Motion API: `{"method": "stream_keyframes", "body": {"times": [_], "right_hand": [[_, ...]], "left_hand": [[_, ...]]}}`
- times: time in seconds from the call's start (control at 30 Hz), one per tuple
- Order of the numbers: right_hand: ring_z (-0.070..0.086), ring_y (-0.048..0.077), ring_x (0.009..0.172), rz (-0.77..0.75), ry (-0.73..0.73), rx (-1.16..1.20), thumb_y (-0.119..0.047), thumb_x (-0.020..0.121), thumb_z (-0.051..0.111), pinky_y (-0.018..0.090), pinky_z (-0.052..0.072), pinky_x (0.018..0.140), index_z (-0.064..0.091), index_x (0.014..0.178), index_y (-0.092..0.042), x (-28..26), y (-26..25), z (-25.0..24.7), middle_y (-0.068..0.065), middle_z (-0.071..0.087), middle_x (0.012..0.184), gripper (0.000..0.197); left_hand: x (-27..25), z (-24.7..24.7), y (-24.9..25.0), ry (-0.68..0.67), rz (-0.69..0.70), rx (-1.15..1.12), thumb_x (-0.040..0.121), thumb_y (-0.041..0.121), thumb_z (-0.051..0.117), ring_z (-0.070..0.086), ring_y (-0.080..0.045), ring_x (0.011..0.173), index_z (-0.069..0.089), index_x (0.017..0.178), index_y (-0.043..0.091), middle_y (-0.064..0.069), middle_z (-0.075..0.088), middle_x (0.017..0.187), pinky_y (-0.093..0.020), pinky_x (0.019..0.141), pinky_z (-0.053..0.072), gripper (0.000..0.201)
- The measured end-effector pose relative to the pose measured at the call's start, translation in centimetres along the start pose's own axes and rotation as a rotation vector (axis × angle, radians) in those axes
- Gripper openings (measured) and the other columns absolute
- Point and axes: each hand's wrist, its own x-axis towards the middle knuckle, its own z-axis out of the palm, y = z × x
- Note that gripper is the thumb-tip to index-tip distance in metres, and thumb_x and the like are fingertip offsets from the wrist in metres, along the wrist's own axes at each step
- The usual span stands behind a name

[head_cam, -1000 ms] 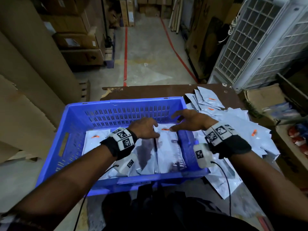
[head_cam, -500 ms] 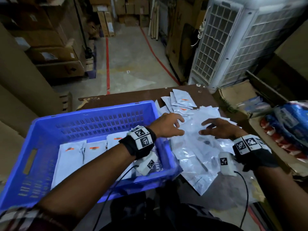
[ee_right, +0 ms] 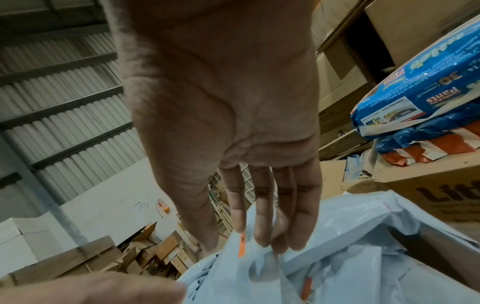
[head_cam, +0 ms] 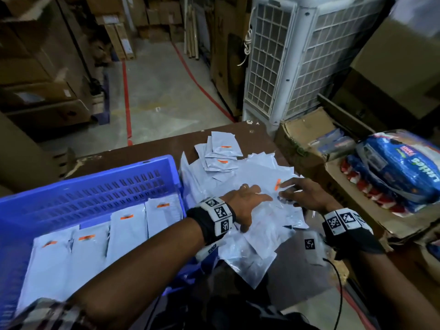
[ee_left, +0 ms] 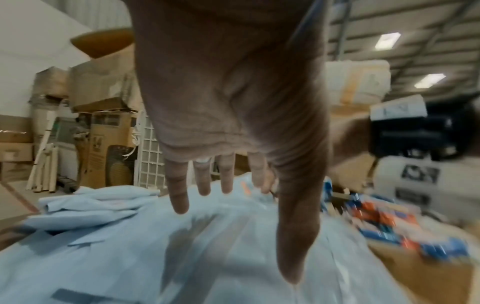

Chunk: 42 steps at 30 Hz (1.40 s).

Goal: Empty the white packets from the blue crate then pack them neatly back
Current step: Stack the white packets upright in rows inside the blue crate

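Note:
The blue crate [head_cam: 95, 179] stands on the left of the brown table [head_cam: 152, 148], with several white packets [head_cam: 126, 232] lying side by side in it, orange tags at their far ends. To its right a loose pile of white packets [head_cam: 262, 236] covers the table. My left hand [head_cam: 259, 197] lies flat on the pile, and the left wrist view shows its fingers [ee_left: 226, 181] straight and spread over the packets [ee_left: 182, 257]. My right hand [head_cam: 283, 189] is just right of it. Its straight fingertips [ee_right: 262, 236] touch a packet [ee_right: 259, 273] beside its orange tag [ee_right: 241, 244].
A white air cooler [head_cam: 285, 55] stands behind the table's far right corner. Open cardboard boxes with blue diaper packs [head_cam: 392, 167] crowd the right side. Stacked cartons [head_cam: 42, 75] line the left of a concrete aisle with red floor lines [head_cam: 127, 96].
Both hands left the packets in the crate and moved right onto the loose pile. My view swung right with them, and the crate now sits at the left.

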Motion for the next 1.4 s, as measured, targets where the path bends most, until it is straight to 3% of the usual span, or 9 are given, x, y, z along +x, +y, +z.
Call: {"method": "stream_keyframes", "body": {"times": [0.17,0.33,0.43,0.57,0.83,1.0,1.17,1.3,1.4], "right_hand": [[0.07,0.022,0.074,-0.009,0.052,0.096,-0.012,0.084,0.077,0.033,0.059,0.066,0.071,0.098,-0.011,0.7,0.1,-0.4,0.015,0.073,0.085,0.015],[0.071,0.022,0.073,-0.064,0.092,0.1,-0.011,0.084,0.075,0.042,0.059,0.076,0.072,0.094,-0.011,1.5,-0.2,-0.3,0.011,0.074,0.074,0.011],[0.073,0.031,0.082,-0.08,0.099,0.109,-0.01,0.085,0.075,0.042,0.058,0.081,0.071,0.095,-0.01,1.8,-0.5,-0.2,0.015,0.074,0.078,0.011],[0.072,0.032,0.085,-0.068,0.101,0.131,-0.011,0.086,0.075,0.04,0.058,0.08,0.07,0.096,-0.01,1.5,-0.6,-0.2,0.017,0.074,0.084,0.011],[0.069,0.022,0.078,-0.026,0.069,0.226,-0.011,0.086,0.074,0.033,0.057,0.068,0.071,0.1,-0.008,0.3,-0.6,-0.4,0.019,0.073,0.088,0.014],[0.061,0.023,0.074,-0.077,-0.012,0.343,-0.011,0.092,0.068,0.025,0.05,0.062,0.066,0.105,-0.002,-0.6,-2.7,0.4,0.016,0.065,0.081,0.016],[0.068,0.022,0.08,-0.077,-0.199,0.239,-0.029,0.106,0.042,0.031,0.055,0.07,0.062,0.118,-0.015,-1.7,-5.3,1.8,0.017,0.065,0.11,0.028],[0.068,0.035,0.101,-0.139,-0.21,0.229,-0.01,0.106,0.034,0.04,0.057,0.084,0.055,0.125,-0.023,-2.6,-6.4,2.7,0.017,0.064,0.12,0.031],[0.066,0.043,0.103,-0.082,-0.183,0.328,-0.02,0.108,0.035,0.045,0.057,0.085,0.053,0.129,-0.013,-2.7,-7.0,3.4,0.022,0.063,0.122,0.029]], "left_hand": [[1.1,1.5,1.8,-0.049,-0.048,0.191,0.059,0.014,0.09,0.024,-0.037,0.135,0.028,0.144,0.039,-0.009,0.018,0.148,-0.051,0.092,0.046,0.108],[1.1,2.2,2.7,-0.067,-0.079,0.301,0.063,0.016,0.088,0.019,-0.04,0.141,0.01,0.151,0.038,-0.013,0.008,0.154,-0.056,0.093,0.047,0.121],[1.3,2.5,3.6,-0.079,-0.101,0.363,0.068,0.016,0.085,0.022,-0.043,0.137,0.021,0.148,0.033,-0.014,0.012,0.15,-0.061,0.091,0.046,0.104],[2.2,2.3,3.8,-0.046,-0.082,0.364,0.072,0.022,0.083,0.032,-0.042,0.129,0.031,0.141,0.024,-0.014,0.02,0.143,-0.055,0.081,0.052,0.086],[2.6,-2.7,1.5,-0.026,-0.018,0.089,0.083,0.016,0.065,0.049,-0.028,0.119,0.056,0.112,0.027,-0.003,0.054,0.123,-0.038,0.091,0.048,0.032],[0.8,-6.9,-1.6,0.121,0.105,-0.159,0.087,0.011,0.061,0.051,-0.016,0.091,0.062,0.1,0.017,0.004,0.054,0.098,-0.025,0.081,0.041,0.014],[-0.5,-7.6,-4.8,0.336,0.092,-0.368,0.079,0.01,0.056,0.056,-0.022,0.084,0.056,0.092,0.015,0.0,0.058,0.09,-0.035,0.074,0.049,0.014],[-1.5,-7.7,-5.8,0.395,0.057,-0.524,0.086,0.002,0.06,0.05,0.002,0.066,0.047,0.077,0.026,0.011,0.05,0.076,-0.01,0.055,0.042,0.028],[-1.9,-7.0,-6.4,0.543,0.066,-0.458,0.083,0.004,0.061,0.049,0.0,0.068,0.044,0.078,0.031,0.008,0.052,0.077,-0.022,0.063,0.043,0.032]]}}
